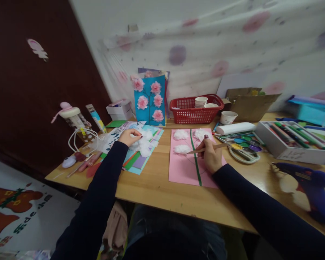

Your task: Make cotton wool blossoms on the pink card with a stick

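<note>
My right hand (211, 156) grips a thin brown stick (195, 150), its pointed left end touching a tuft of white cotton wool (182, 149) on a pink sheet (180, 171). A green stem strip (196, 169) runs down the sheet, with more cotton tufts on both sides near the top. Faint drawn lines branch off the stem. To the left, my left hand (128, 137) has its fingers pinched at the edge of a loose pile of cotton wool (144, 147), which lies on coloured papers (137, 168).
Behind stand a blue card with pink paper flowers (149, 101), a red basket (195, 116) and a paper cup (228, 117). At right are scissors (245, 157), a marker box (300, 151) and a blue glue gun (311, 180). A bottle (74, 117) and a cable (79, 130) lie left.
</note>
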The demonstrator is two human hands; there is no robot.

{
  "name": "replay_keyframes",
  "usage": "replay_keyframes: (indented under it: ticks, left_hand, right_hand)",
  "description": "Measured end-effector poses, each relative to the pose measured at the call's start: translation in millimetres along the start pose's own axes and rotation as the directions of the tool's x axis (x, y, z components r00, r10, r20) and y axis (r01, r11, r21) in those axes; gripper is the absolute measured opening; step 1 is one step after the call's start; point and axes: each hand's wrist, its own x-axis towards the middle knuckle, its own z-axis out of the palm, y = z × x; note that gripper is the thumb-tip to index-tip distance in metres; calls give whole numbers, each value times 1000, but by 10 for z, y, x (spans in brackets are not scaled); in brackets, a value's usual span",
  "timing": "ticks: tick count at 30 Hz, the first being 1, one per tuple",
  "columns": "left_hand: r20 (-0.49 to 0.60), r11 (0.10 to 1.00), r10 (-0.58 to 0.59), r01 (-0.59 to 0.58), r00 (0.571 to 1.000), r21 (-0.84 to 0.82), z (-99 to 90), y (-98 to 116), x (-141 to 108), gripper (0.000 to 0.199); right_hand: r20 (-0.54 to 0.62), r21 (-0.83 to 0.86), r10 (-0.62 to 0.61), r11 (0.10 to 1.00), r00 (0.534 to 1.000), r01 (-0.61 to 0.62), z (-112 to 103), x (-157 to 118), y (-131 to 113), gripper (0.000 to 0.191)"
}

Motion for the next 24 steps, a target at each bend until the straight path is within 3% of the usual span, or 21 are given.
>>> replay_keyframes:
  ticks: [4, 8, 12, 16, 24]
  left_hand:
    - [177, 903, -53, 123, 983, -411, 153, 258, -84, 26]
    - [419, 788, 18, 245, 908, -565, 510, 614, -194, 35]
    - [446, 721, 62, 269, 893, -639, 868, 912, -266, 35]
    - [391, 687, 24, 269, 920, -675, 1105, 1011, -344, 32]
    - [443, 667, 36, 309, 896, -679, 1165, 961, -443, 38]
  right_hand:
    - [-7, 88, 8, 996, 1000, -8, 16, 6, 4, 45]
    - [18, 156, 68, 985, 997, -70, 28, 14, 5, 42]
    - [65, 209, 129, 968, 990, -140, 32, 5, -9, 39]
    - [118, 227, 161, 956, 980, -185, 45, -28, -35, 37]
    - [143, 216, 172, 956, 975, -200, 51, -51, -74, 35]
